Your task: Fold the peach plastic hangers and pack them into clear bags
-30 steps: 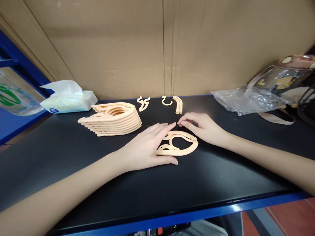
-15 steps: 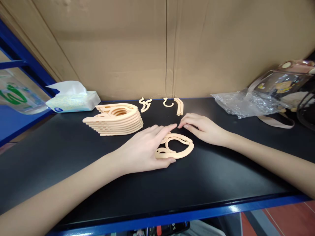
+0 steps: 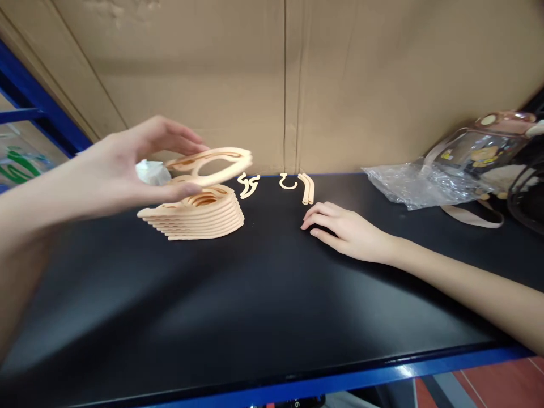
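Between the thumb and fingers of my left hand (image 3: 144, 161) is a beige folding clothes hanger (image 3: 229, 161), folded up and held slightly tilted. It hangs just over a neat stack of similar folded hangers (image 3: 199, 221) on the black table; whether it touches the top one I cannot tell. My right hand (image 3: 346, 232) lies on the tabletop, fingers loosely bent and apart, with nothing in it. Beyond that hand are two curved beige strips (image 3: 306, 188) and a loose beige hook (image 3: 288, 181). Small beige hook pieces (image 3: 249, 185) lie behind the stack's right end.
A cardboard wall (image 3: 221, 85) closes off the back of the table (image 3: 255, 317). Crumpled clear plastic (image 3: 408, 184) and a transparent bottle with a strap (image 3: 484, 150) are at the right. A tissue pack (image 3: 153, 172) is mostly hidden behind my left hand.
My left hand has lifted the folded hanger from the table's middle and carried it left, over the stack. My right hand has stayed nearly in place.
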Action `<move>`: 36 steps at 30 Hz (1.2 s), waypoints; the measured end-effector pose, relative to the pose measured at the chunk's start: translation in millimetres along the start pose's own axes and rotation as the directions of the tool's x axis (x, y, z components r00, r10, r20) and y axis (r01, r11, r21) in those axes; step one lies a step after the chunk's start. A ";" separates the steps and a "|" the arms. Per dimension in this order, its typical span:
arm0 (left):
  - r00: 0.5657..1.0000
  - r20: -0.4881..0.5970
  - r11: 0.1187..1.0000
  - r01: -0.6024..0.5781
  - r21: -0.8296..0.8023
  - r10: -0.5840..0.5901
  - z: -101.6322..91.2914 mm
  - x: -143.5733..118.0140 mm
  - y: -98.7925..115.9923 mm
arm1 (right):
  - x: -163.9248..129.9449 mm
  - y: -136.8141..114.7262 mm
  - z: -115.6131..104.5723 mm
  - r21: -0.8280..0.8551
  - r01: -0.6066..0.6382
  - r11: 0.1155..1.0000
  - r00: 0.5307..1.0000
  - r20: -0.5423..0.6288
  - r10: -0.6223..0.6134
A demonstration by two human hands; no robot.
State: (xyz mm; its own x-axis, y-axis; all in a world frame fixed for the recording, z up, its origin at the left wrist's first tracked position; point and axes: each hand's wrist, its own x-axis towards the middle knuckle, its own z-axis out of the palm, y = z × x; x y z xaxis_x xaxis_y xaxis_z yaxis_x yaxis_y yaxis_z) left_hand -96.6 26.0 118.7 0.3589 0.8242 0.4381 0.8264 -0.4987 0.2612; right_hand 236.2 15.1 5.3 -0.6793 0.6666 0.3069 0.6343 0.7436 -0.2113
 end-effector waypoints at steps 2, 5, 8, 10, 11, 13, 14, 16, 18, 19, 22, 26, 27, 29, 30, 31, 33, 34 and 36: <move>0.995 0.010 0.995 0.097 0.018 -0.097 -2.6 -0.4 -16.6 | -0.5 -0.7 -0.3 -0.026 0.010 1.000 1.000 0.007 -0.010; 0.979 0.046 0.976 0.192 0.108 -0.198 -1.9 -1.2 -29.3 | -0.9 -1.4 -0.4 -0.069 0.028 0.997 1.000 0.013 -0.027; 0.979 0.096 0.975 0.167 0.150 -0.182 -0.3 -0.2 -32.3 | -1.0 -2.0 -0.8 -0.098 0.044 0.994 0.999 0.020 -0.042; 0.983 0.121 0.979 0.115 0.170 -0.136 0.1 0.4 -35.1 | -1.2 -2.3 -1.4 -0.107 0.050 0.993 0.999 0.026 -0.047; 0.985 0.130 0.980 0.085 0.179 -0.109 0.0 0.4 -37.7 | -1.4 -2.5 -1.6 -0.110 0.051 0.993 0.998 0.027 -0.048; 0.987 0.147 0.980 0.028 0.196 -0.058 -0.5 -0.1 -44.8 | -1.8 -2.7 -2.0 -0.111 0.051 0.993 0.998 0.028 -0.048; 0.987 0.155 0.979 0.003 0.202 -0.035 -0.8 -0.5 -48.6 | -2.0 -2.7 -2.0 -0.110 0.049 0.993 0.999 0.028 -0.046; 0.985 0.171 0.976 -0.033 0.216 -0.004 -1.0 -1.2 -54.9 | -2.1 -2.4 -2.0 -0.108 0.045 0.993 0.999 0.027 -0.042; 0.985 0.171 0.971 -0.046 0.236 0.005 -0.6 -1.6 -58.1 | -2.0 -1.9 -1.8 -0.103 0.047 0.994 0.999 0.029 -0.044; 0.985 0.170 0.970 -0.044 0.240 0.002 -0.3 -1.7 -58.5 | -1.8 -1.7 -1.7 -0.100 0.047 0.994 0.999 0.029 -0.045; 0.982 0.185 0.976 -0.022 0.218 -0.020 1.0 -1.5 -56.7 | -1.2 -1.4 -1.6 -0.094 0.049 0.994 0.998 0.031 -0.046; 0.973 0.225 0.987 0.014 0.160 -0.050 2.1 -0.8 -53.2 | -1.5 -1.9 -1.9 -0.096 0.045 0.994 0.998 0.038 -0.041; 0.970 0.233 0.989 0.029 0.144 -0.062 2.1 -0.7 -52.5 | -1.8 -2.0 -2.1 -0.096 0.043 0.994 0.998 0.039 -0.040; 0.964 0.250 0.989 0.062 0.131 -0.094 1.6 -0.3 -51.3 | -2.5 -2.3 -2.4 -0.097 0.041 0.994 0.998 0.043 -0.037; 0.960 0.257 0.987 0.079 0.136 -0.112 1.2 -0.1 -50.7 | -2.7 -2.4 -2.5 -0.097 0.039 0.994 0.998 0.046 -0.035; 0.955 0.264 0.985 0.096 0.146 -0.133 0.7 0.2 -50.2 | -2.9 -2.5 -2.5 -0.098 0.037 0.995 0.998 0.048 -0.032; 0.945 0.277 0.978 0.130 0.160 -0.171 -0.2 0.6 -49.7 | -2.8 -2.5 -2.3 -0.100 0.035 0.994 0.998 0.049 -0.030; 0.941 0.284 0.977 0.142 0.160 -0.183 -0.5 0.8 -50.0 | -2.6 -2.5 -2.1 -0.101 0.034 0.994 0.998 0.048 -0.030; 0.937 0.300 0.978 0.138 0.156 -0.180 -0.7 1.0 -51.2 | -2.2 -2.3 -1.8 -0.100 0.033 0.994 0.999 0.046 -0.029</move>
State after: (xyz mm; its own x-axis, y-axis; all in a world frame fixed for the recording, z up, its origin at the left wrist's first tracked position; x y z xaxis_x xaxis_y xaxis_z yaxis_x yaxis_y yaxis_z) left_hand -139.0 52.2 106.4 0.3176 0.9424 0.1049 0.9255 -0.3322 0.1821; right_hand 236.9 11.9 6.8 -0.7136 0.6464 0.2702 0.6450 0.7567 -0.1069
